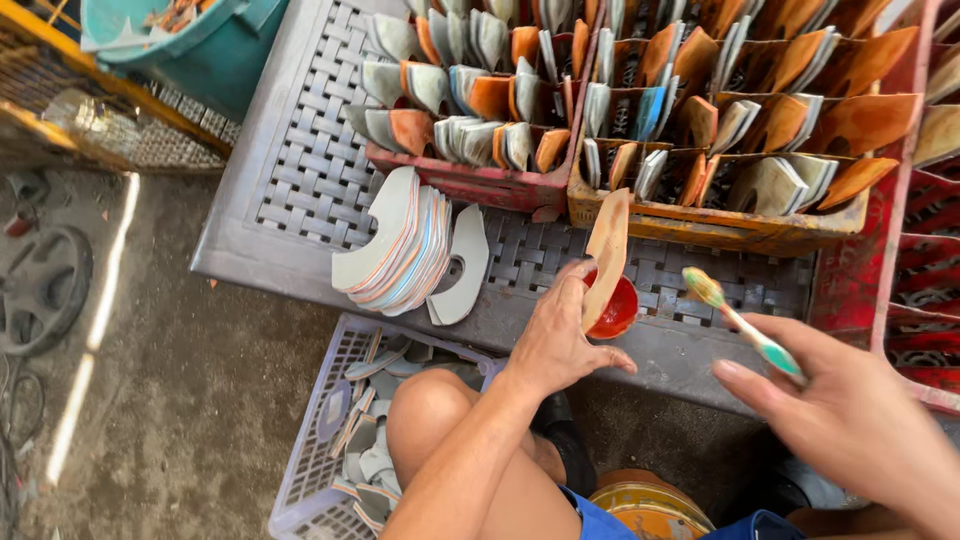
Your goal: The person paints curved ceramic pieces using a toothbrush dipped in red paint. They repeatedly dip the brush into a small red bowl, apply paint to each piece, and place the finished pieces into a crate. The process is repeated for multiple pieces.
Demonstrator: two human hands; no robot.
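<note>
My left hand (560, 335) holds a tan, curved shoe-sole piece (606, 255) upright on edge, over a small red bowl (618, 308) on the grey woven table (300, 170). My right hand (850, 415) grips a toothbrush (740, 322) with a green handle, its glue-smeared bristles raised just right of the sole piece, not touching it. A leaning stack of grey cut-out pieces (400, 245) lies on the table to the left of my left hand.
A red crate (480, 185) and an orange crate (700, 225) at the back hold several glued pieces on edge. A lilac basket (330, 440) with grey pieces sits on the floor by my knee (430, 410). A teal tub (190, 40) is at the top left, a yellow tin (650, 505) below.
</note>
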